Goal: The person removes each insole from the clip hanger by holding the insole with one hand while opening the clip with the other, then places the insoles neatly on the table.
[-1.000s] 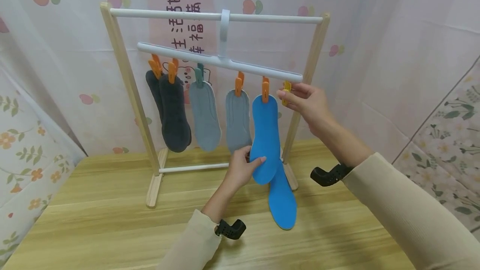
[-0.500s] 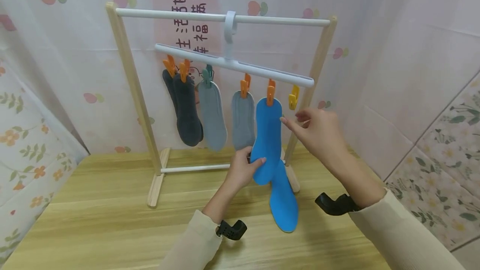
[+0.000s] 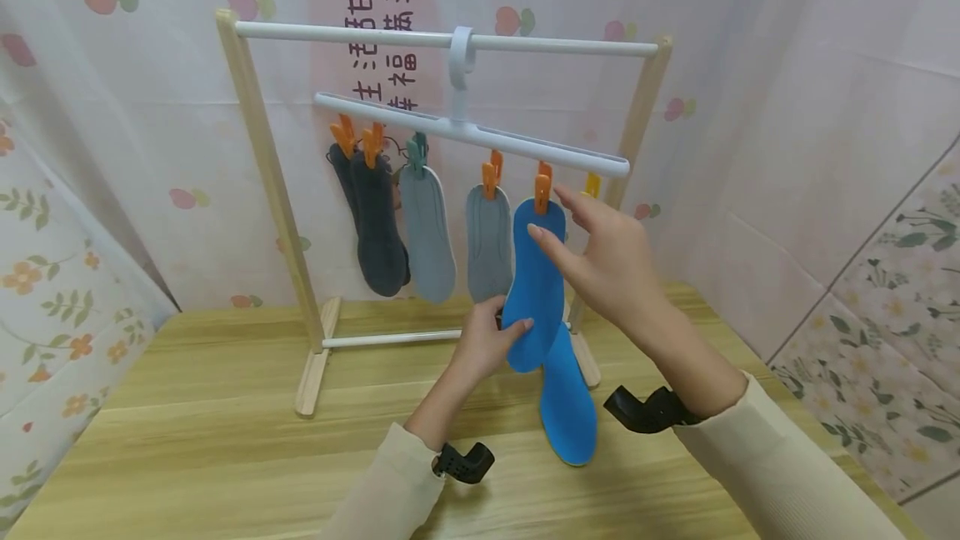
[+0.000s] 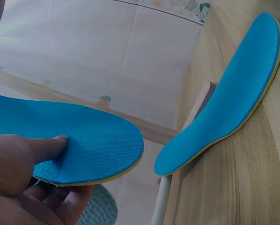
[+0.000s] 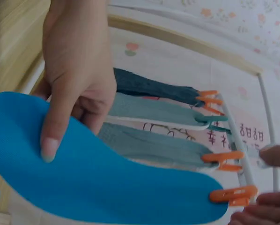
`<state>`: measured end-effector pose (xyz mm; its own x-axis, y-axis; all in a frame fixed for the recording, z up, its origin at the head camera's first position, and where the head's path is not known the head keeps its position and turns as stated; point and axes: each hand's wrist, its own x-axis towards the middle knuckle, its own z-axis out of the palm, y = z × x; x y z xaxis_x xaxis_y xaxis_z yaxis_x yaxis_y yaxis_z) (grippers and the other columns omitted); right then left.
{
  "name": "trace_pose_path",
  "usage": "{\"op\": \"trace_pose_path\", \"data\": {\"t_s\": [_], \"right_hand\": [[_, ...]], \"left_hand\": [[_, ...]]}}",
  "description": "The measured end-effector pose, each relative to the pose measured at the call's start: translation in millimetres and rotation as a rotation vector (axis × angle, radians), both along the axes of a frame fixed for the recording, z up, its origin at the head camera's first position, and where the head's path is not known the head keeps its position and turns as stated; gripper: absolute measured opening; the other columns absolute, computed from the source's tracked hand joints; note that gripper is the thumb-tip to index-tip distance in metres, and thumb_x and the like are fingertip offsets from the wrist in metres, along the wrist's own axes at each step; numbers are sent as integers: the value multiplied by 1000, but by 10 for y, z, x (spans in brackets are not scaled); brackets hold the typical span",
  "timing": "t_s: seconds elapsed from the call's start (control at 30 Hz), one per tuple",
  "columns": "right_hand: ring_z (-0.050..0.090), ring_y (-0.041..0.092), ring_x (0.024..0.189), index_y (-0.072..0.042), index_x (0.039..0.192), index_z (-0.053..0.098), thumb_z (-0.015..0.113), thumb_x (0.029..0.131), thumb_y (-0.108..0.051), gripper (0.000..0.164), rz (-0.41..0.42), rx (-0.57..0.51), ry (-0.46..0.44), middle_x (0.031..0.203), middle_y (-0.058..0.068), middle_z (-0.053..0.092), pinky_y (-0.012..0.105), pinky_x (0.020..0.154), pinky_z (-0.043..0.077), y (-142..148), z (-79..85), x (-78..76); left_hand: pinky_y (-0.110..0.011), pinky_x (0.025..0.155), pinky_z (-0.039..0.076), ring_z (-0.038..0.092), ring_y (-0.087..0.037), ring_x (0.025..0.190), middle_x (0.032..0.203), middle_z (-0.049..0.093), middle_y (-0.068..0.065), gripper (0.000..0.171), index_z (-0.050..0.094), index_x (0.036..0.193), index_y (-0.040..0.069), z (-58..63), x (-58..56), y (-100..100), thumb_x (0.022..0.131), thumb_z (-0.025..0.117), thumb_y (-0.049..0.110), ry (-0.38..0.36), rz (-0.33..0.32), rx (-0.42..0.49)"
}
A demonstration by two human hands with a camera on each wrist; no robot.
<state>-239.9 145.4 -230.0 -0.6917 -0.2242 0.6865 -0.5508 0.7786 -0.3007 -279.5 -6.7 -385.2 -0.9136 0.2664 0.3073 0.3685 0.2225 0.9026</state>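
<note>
Left fingers (image 4: 76, 204) pinch the hanging blue insole (image 3: 536, 294), long axis steeply downward

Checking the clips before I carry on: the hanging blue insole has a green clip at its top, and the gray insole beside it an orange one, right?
No: the clip on the hanging blue insole is orange, not green; the head view shows it.

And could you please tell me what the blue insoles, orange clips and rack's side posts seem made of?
Blue insoles: apparently matte fabric over foam; a fine woven texture and yellowish edge show. Orange clips: likely smooth plastic, judging by their uniform colour and moulded shape. Side posts: probably matte wood, given the pale timber tone.
</note>
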Motion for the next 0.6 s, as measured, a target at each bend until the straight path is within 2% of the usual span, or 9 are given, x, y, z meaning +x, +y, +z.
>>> {"op": "trace_pose_path", "data": {"t_s": [0.03,0.1,0.2,0.27,0.3,0.37,0.43,0.53,0.6], "right_hand": [[65,39,122,-2,143,55,73,94,-30,60,-10,-2,-15,135,21,65,53,95,56,-15,15,-13],[64,41,123,-3,148,50,71,96,-32,63,-24,-6,-58,138,23,63,50,84,60,-43,47,-34],[59,42,129,-7,155,40,69,97,-35,70,-29,-6,-133,144,25,57,47,69,58,-80,84,-91],[53,41,137,-12,159,32,66,99,-36,74,-17,-18,-201,152,23,49,49,77,58,-96,110,-130],[49,40,141,-14,160,28,64,100,-37,74,-6,-31,-234,155,22,46,51,88,58,-106,127,-153],[40,39,148,-18,162,22,59,103,-37,73,15,-68,-307,160,20,39,56,105,50,-123,156,-203],[36,37,150,-19,163,18,52,106,-37,69,35,-105,-362,162,18,36,60,117,37,-146,186,-253],[44,38,145,-15,162,19,42,110,-35,61,31,-137,-406,157,20,44,57,117,38,-184,220,-328],[57,38,129,-9,158,29,36,111,-33,53,24,-151,-404,141,23,56,52,110,47,-207,237,-370]], "left_hand": [[-33,83,57,70,-28,93,107,70,-17,20,67,113,2,6,4,1,98,68,15,-1,-3,-5],[-33,84,57,70,-28,94,108,70,-17,19,67,113,3,11,12,2,98,67,15,1,-8,-11],[-33,85,57,71,-29,96,109,70,-16,18,66,112,3,13,16,-10,98,67,15,-6,-9,-17],[-33,85,57,71,-29,96,109,70,-17,17,66,110,3,13,19,-14,98,68,14,-4,-10,-22],[-33,85,57,70,-29,96,109,69,-17,17,66,110,3,11,18,-15,98,67,14,-3,-13,-25],[-32,85,56,70,-29,95,109,68,-17,16,65,108,3,12,17,-16,98,67,14,-4,-16,-32],[-32,84,56,69,-29,94,108,68,-17,16,64,108,3,14,15,-18,98,67,14,-1,-16,-36],[-32,83,56,69,-28,93,108,68,-17,15,64,107,3,20,9,-25,98,67,14,-6,-17,-36],[-33,81,56,69,-29,93,107,68,-18,15,64,107,2,27,2,-34,97,67,14,-4,-18,-34]]}}
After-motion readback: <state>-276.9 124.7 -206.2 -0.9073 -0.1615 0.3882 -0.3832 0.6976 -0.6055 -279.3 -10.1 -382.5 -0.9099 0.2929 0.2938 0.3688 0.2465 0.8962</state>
